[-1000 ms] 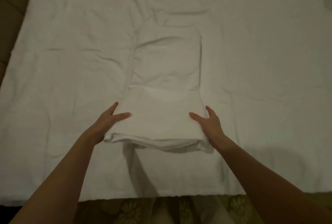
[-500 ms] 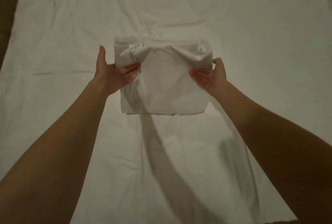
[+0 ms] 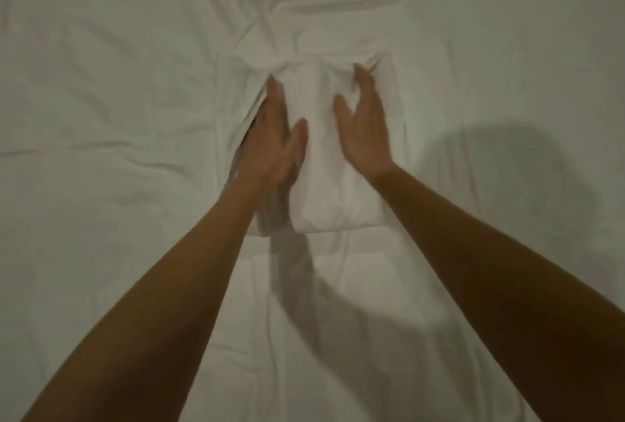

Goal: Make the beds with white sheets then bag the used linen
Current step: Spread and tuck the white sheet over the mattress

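A broad, rounded shadow (image 3: 507, 168) darkened the right of the dimly lit scene; a narrower, slanting shadow (image 3: 314, 289) ran below centre.

The left hand (image 3: 274, 140) covers the folded sheet's (image 3: 324, 164) left edge. The bed sheet (image 3: 118, 83) runs past every frame edge. Both hands look slightly blurred.

A: Room around my hands?
B: Bed sheet (image 3: 118, 117) lies wrinkled but flat on every side. Only the folded sheet (image 3: 321, 184) rises mid-bed, under both my hands: left hand (image 3: 274, 137), right hand (image 3: 365, 127).
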### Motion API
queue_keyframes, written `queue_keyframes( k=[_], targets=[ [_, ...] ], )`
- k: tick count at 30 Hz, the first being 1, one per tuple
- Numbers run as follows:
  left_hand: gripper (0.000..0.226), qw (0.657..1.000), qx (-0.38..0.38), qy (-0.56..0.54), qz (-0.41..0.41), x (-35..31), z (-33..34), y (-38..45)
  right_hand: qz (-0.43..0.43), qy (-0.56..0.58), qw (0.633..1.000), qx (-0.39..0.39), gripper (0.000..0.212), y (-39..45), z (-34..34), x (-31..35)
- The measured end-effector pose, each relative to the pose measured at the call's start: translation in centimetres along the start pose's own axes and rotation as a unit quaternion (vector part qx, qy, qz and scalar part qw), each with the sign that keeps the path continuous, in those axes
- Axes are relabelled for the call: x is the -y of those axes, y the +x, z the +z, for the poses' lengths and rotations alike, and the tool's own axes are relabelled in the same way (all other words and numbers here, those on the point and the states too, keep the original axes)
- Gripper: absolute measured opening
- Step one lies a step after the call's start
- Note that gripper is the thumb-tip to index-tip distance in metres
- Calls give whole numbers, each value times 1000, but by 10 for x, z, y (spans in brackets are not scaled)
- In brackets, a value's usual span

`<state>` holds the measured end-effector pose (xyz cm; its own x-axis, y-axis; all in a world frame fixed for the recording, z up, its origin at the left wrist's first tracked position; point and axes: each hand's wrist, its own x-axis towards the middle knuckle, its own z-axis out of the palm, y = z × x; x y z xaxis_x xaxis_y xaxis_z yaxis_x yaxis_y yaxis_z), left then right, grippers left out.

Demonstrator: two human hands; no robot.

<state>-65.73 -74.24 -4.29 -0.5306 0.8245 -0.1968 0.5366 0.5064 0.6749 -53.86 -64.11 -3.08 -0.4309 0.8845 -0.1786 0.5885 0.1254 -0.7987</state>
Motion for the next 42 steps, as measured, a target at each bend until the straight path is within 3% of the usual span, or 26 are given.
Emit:
queue_keyframes(
  k=[3,8,11,21,24,27,30,33,35,37,39,40,42],
  targets=[
    [67,971,-3,232,65,18,16,5,-122,-271,952,76,59,-2,25,-20],
    [66,951,1,307,38,46,20,32,-131,-405,901,85,66,35,30,-54],
    [67,945,4,326,27,53,24,43,-129,-438,886,86,67,55,30,-60],
    [71,943,28,330,-3,41,2,41,-135,-437,885,83,63,59,19,-46],
    [71,959,39,281,-26,55,1,39,-142,-450,876,100,64,52,17,-60],
    [73,981,-16,188,-37,55,-4,42,-128,-426,891,94,62,56,17,-57],
    [86,970,-164,6,-177,56,-12,22,-77,-397,914,32,65,48,8,-64],
    [84,944,-107,-42,-310,62,-18,-6,101,-248,959,-92,80,31,-7,-72],
    [82,915,-54,-183,-356,64,-23,-15,215,-134,959,-124,86,24,-11,-69],
    [84,881,-10,-288,-376,61,-30,-19,265,-40,961,-70,90,19,-12,-68],
    [87,875,12,-311,-371,59,-32,-24,297,74,952,-3,98,11,-21,-69],
    [84,878,14,-316,-360,57,-32,-27,318,139,937,37,92,8,-28,-72],
    [73,883,11,-321,-343,49,-36,-36,354,218,897,149,61,0,-46,-75]
  ],
)
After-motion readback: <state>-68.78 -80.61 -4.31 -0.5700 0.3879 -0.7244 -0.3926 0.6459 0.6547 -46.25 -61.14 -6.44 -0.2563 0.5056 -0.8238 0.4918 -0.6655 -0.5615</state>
